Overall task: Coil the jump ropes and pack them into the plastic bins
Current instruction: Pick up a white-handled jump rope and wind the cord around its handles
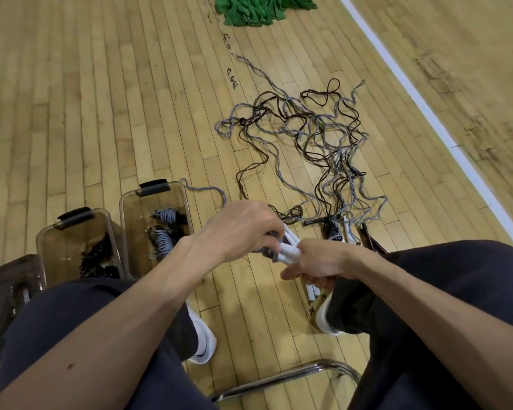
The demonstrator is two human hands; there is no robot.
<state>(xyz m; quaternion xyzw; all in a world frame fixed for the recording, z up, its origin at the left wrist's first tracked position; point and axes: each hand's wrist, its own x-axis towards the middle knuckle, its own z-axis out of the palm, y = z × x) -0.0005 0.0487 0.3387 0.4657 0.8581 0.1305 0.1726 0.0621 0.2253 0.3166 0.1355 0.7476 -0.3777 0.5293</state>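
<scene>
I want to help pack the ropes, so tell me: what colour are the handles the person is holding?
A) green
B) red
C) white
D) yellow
C: the handles held in the right hand are white, and the left hand grips the grey rope right beside them.

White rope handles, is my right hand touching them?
Touching. The head view shows the right hand curled round the white handles, which stick out above and below its fingers.
</scene>
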